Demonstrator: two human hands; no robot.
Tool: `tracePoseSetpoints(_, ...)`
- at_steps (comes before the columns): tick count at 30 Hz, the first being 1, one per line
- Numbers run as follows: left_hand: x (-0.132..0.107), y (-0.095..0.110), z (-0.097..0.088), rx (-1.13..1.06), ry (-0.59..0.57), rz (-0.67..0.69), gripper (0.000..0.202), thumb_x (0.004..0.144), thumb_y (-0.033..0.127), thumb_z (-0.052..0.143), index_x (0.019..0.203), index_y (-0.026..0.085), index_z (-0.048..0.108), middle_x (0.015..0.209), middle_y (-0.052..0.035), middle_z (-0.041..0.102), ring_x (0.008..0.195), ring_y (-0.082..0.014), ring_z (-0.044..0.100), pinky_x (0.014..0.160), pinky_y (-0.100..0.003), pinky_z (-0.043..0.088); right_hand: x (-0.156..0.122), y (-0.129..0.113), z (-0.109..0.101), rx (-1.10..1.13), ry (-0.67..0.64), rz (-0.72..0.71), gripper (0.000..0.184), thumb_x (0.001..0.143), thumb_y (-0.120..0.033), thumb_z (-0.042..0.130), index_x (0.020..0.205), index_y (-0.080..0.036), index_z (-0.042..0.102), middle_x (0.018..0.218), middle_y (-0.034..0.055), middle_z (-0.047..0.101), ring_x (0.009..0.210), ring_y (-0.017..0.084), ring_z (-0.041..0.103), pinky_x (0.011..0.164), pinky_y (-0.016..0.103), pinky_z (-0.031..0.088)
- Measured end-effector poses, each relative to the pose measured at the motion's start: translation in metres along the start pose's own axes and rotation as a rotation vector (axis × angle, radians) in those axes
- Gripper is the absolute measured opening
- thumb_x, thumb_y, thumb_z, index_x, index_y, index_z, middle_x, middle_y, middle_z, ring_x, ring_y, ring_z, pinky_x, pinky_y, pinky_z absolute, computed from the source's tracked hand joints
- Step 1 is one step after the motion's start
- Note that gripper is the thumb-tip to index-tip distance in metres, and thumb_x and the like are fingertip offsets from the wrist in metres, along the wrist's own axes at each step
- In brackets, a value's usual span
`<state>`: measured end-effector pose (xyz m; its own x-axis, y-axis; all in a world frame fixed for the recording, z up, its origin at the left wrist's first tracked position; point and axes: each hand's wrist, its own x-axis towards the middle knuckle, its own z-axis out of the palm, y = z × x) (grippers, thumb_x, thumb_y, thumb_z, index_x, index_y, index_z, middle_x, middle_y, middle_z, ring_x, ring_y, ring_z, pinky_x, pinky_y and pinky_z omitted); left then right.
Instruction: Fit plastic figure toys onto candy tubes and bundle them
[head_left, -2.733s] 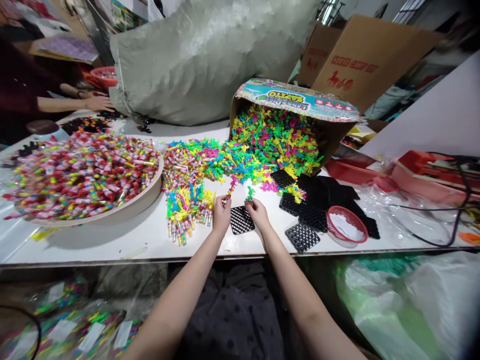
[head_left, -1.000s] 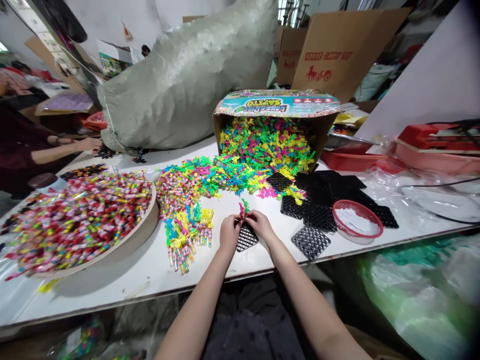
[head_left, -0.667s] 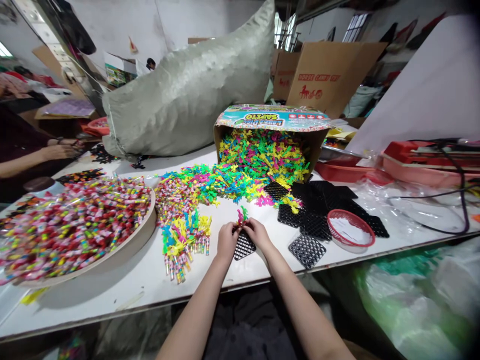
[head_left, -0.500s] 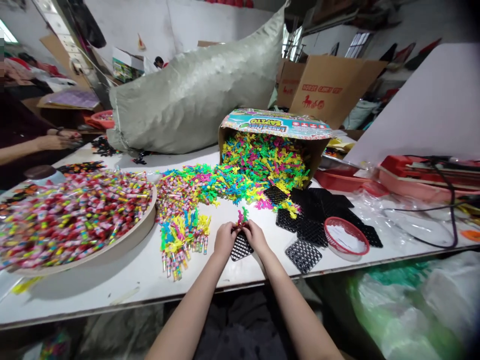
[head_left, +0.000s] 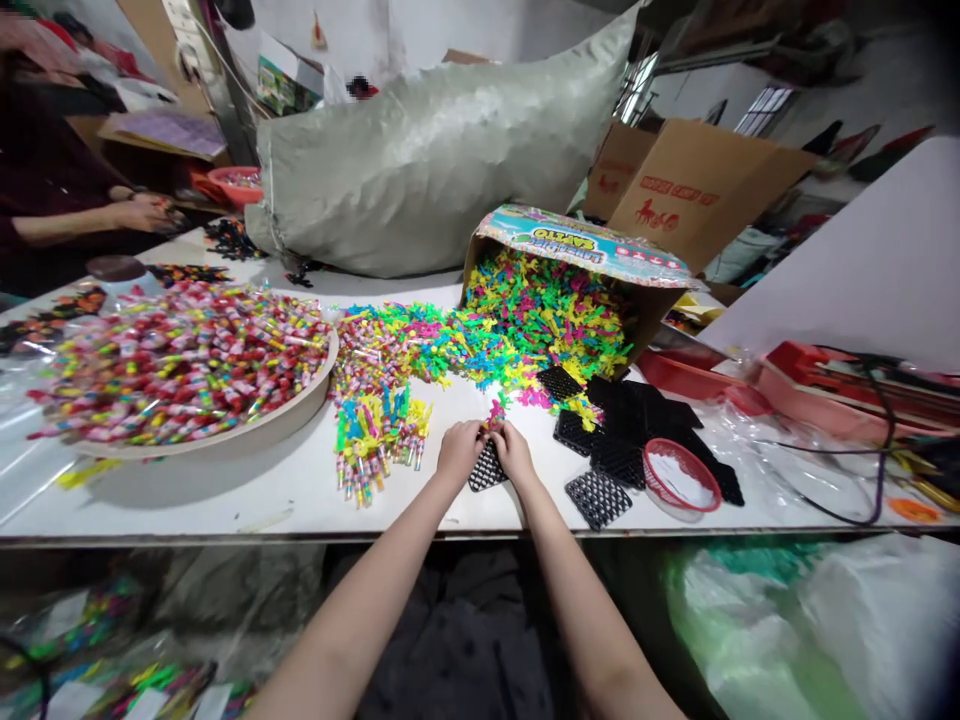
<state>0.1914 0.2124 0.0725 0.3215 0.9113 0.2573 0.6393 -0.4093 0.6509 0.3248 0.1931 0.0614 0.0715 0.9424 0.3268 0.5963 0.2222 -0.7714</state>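
My left hand (head_left: 460, 450) and my right hand (head_left: 516, 452) meet at the middle of the table, fingers closed together in a pinch. Small pink and green plastic toy figures (head_left: 498, 406) stick up between the fingertips; the gripped ends are hidden. Beneath the hands a black plastic grid (head_left: 487, 472) lies on the white table. To the left are rows of toy figures joined to clear tubes of coloured candy (head_left: 367, 440). Beyond the hands spreads a heap of loose toy figures (head_left: 472, 345), spilling from a tipped cardboard box (head_left: 570, 235).
A large round tub (head_left: 300, 405) heaped with candy tubes stands left. More black grids (head_left: 637, 415) and a red basket (head_left: 684, 476) with white paper lie right. A big grey sack (head_left: 442, 170) rests behind. At far left a co-worker's hands (head_left: 146, 212) handle something.
The head view has tilted and shifted, so the scene sits differently in the picture. Both hands stay together over the black grid, still pinching the toy figures.
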Motion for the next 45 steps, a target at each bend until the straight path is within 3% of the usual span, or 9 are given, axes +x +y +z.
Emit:
tracePoseSetpoints(18,0.003,-0.006,0.007,-0.076,0.006,-0.082,0.014,0.079,0.029,0.056,0.088,0.019,0.06,0.086,-0.0043,0.064,0.085,-0.0191,0.057,0.075,-0.03,0.043,-0.001,0.008,0.002,-0.056,-0.065,-0.024,0.015,0.084,-0.023,0.035,0.085,-0.02,0.05,0.082,0.0069,0.057,0.078,0.021,0.052,0.072,0.034,0.041)
tracePoseSetpoints(30,0.013,-0.013,0.001,-0.066,-0.069,-0.013,0.009,0.078,0.018,0.052,0.084,0.019,0.059,0.084,-0.004,0.063,0.084,-0.0197,0.055,0.073,-0.03,0.042,0.0,0.007,0.003,-0.06,-0.053,-0.018,0.017,0.084,-0.022,0.036,0.088,-0.018,0.053,0.085,0.0082,0.059,0.082,0.021,0.053,0.075,0.033,0.042)
tracePoseSetpoints(45,0.015,-0.017,0.006,-0.072,-0.064,-0.005,0.004,0.078,0.022,0.055,0.08,0.02,0.057,0.081,-0.0033,0.062,0.081,-0.0193,0.054,0.073,-0.03,0.041,0.0,0.011,0.004,-0.079,-0.041,-0.015,0.02,0.084,-0.023,0.037,0.093,-0.019,0.055,0.086,0.0091,0.059,0.083,0.023,0.053,0.077,0.036,0.043)
